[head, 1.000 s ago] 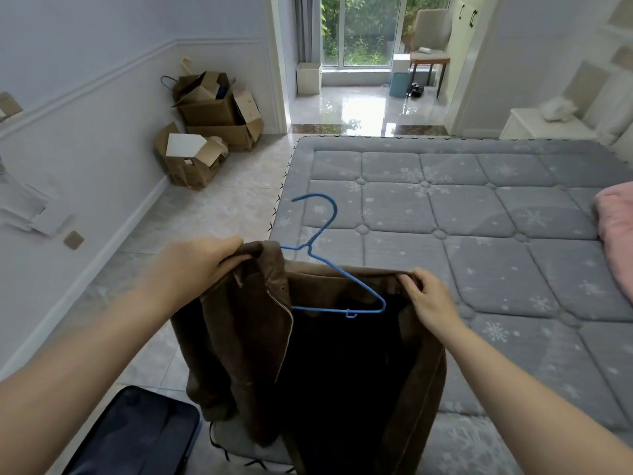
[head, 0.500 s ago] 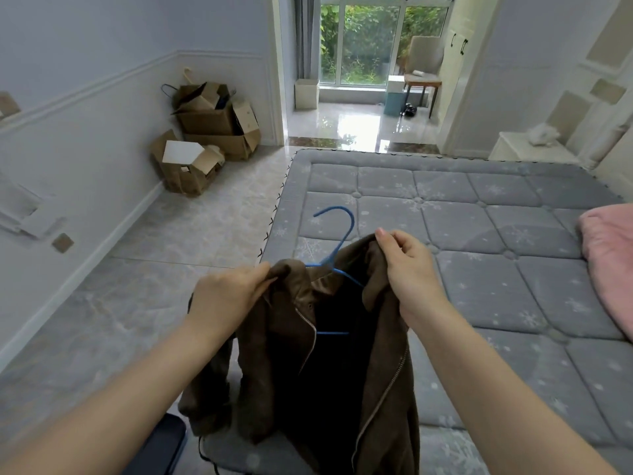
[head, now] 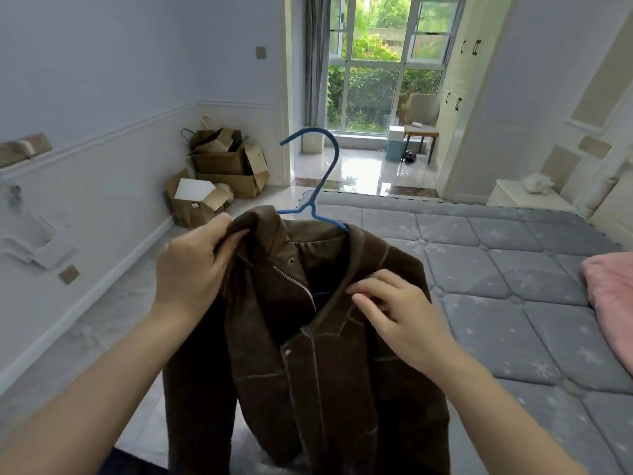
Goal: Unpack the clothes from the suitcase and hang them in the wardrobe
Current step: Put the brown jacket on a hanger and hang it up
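- The brown jacket (head: 318, 337) is held up in mid-air over the near-left corner of the grey quilted mattress (head: 513, 286), draped on a blue hanger (head: 317, 186) whose hook rises above the collar.
- The collar's left side is gripped by the left hand (head: 195, 265), fingers curled round the bunched fabric.
- The front edge of the jacket's right panel is pinched by the right hand (head: 394, 313), fingertips (head: 359, 298) on the lapel (just beside the open zip).
- Left of the mattress, cardboard boxes (head: 219, 176) are stacked against the wall.
- A pink cloth (head: 613, 296) is seen at the mattress's right edge.
- Beyond the mattress, a chair (head: 419, 126) is placed by the window (head: 383, 63).
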A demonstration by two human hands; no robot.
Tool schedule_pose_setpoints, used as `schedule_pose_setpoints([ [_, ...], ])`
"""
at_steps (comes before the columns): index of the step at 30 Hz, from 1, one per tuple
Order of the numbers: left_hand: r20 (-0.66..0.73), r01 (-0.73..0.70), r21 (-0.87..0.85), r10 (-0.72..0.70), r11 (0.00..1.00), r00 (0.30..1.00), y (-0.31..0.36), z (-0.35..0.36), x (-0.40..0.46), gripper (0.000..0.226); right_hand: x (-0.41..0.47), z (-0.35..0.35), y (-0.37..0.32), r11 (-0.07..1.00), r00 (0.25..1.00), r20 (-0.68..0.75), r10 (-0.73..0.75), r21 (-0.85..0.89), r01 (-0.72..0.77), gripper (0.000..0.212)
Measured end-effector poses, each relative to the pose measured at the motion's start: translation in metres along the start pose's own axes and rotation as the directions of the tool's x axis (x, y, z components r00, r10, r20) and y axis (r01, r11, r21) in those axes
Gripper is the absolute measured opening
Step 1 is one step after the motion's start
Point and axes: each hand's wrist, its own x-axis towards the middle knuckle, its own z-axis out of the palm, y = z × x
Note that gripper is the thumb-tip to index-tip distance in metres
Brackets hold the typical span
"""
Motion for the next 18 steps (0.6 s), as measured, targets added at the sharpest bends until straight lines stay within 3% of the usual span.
schedule_pose_setpoints([
  [2, -0.012, -0.031, -0.043, 0.031, 0.999, 0.999, -0.002, -0.006, 0.004, 0.032, 0.016, -0.014, 0.003, 0.995, 0.966, -0.239, -0.095, -0.051, 0.085, 0.023],
  [4, -0.029, -0.053, -0.078, 0.051, 0.996, 0.998, -0.006, -0.011, 0.007, 0.034, 0.033, -0.026, 0.007, 0.970, 0.901, -0.400, -0.169, -0.232, 0.079, 0.042],
  [6, -0.042, -0.083, -0.127, 0.078, 0.988, 0.996, -0.008, -0.017, 0.009, 0.033, 0.049, -0.037, 0.013, 0.948, 0.917, -0.343, -0.205, -0.303, 0.098, 0.053],
  [8, -0.044, -0.110, -0.168, 0.104, 0.980, 0.994, -0.008, -0.024, 0.010, 0.031, 0.059, -0.039, 0.013, 0.959, 0.961, -0.205, -0.185, -0.252, 0.131, 0.045],
  [9, -0.041, -0.123, -0.165, 0.117, 0.979, 0.992, -0.009, -0.027, 0.012, 0.032, 0.061, -0.038, 0.014, 0.964, 0.963, -0.183, -0.196, -0.216, 0.155, 0.052],
  [12, -0.003, -0.199, -0.055, 0.199, 0.978, 0.980, -0.019, -0.039, 0.021, 0.038, 0.063, -0.036, 0.006, 0.972, 0.916, -0.328, -0.231, -0.037, 0.232, 0.053],
  [15, 0.041, -0.274, 0.021, 0.273, 0.961, 0.961, -0.045, -0.057, 0.032, 0.033, 0.066, -0.051, -0.003, 0.963, 0.845, -0.479, -0.239, -0.006, 0.269, 0.040],
  [18, 0.146, -0.330, -0.038, 0.332, 0.943, 0.932, -0.061, -0.067, 0.040, 0.028, 0.071, -0.067, -0.011, 0.971, 0.826, -0.521, -0.218, -0.029, 0.238, 0.041],
])
